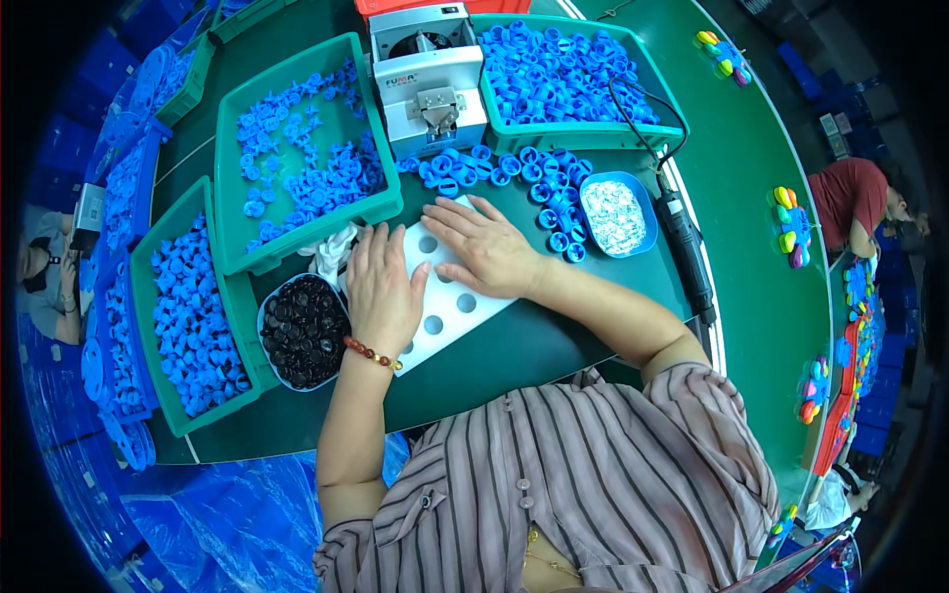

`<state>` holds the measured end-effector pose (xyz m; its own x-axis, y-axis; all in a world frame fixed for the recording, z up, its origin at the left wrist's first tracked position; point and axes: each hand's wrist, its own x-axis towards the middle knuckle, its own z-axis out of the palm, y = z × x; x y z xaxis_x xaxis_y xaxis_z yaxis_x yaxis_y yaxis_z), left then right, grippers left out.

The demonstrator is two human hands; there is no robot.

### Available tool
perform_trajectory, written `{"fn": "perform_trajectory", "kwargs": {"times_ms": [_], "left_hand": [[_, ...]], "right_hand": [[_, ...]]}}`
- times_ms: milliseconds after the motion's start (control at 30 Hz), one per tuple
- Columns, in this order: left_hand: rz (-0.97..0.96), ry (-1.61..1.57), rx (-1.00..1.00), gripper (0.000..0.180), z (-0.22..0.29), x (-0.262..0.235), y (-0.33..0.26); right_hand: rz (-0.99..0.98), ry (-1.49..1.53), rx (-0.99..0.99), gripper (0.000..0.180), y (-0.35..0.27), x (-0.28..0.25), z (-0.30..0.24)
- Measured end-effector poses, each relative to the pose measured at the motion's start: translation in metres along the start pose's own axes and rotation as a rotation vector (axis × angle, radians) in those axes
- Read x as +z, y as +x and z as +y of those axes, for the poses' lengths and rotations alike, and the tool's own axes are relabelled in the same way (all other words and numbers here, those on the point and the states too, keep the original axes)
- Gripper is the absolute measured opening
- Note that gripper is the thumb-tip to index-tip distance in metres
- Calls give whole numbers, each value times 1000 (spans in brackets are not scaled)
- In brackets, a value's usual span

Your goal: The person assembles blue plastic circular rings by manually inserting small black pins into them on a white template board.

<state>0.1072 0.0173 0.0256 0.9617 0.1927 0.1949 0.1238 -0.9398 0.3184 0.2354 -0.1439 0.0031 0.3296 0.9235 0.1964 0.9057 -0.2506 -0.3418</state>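
1. Head view: a person's two bare hands lie on a white board with round holes [448, 299], which is set at a slant on the green bench [529, 341] in front of the striped shirt [593, 465].
2. The left hand [384, 287] covers the board's left side, palm down, fingers straight and nearly together, thumb a little apart; a beaded bracelet [371, 352] circles that wrist.
3. The right hand [484, 247] lies across the board's upper part, fingers slightly apart and pointing left; neither hand is seen clamped on anything, and what lies under the palms is hidden.
4. Just left of the left hand stands a tub of black pieces [303, 331], with a crumpled white bundle [331, 252] above it.
5. Beyond the right hand, loose blue rings [559, 193] lie on the bench, beside a blue dish [647, 237] of small silvery pieces.
6. Right of the dish lies a black corded driver [687, 257].
7. A grey machine [425, 89] stands behind the board, between two green bins of blue parts.
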Motion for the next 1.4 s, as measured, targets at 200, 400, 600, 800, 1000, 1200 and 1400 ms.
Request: {"fn": "perform_trajectory", "kwargs": {"times_ms": [200, 400, 600, 800, 1000, 1200, 1400], "left_hand": [[17, -69, 77, 47, 26, 13, 6], [128, -102, 118, 37, 26, 32, 85], [75, 76, 177, 21, 29, 49, 110], [-52, -181, 96, 29, 17, 42, 84], [-7, -391, -53, 27, 17, 26, 70], [142, -311, 213, 19, 23, 25, 22], [72, -64, 310, 21, 38, 25, -8]], "right_hand": [[37, 56, 20, 62, -40, -13, 3], [290, -6, 163, 37, -5, -42, 54], [92, -232, 225, 36, 2, -32, 69], [158, -183, 175, 33, -2, -39, 61], [100, -137, 185, 29, 4, -35, 55], [206, 328, 60, 19, -29, -30, 24], [244, 43, -84, 29, -48, -15, 12]]}}
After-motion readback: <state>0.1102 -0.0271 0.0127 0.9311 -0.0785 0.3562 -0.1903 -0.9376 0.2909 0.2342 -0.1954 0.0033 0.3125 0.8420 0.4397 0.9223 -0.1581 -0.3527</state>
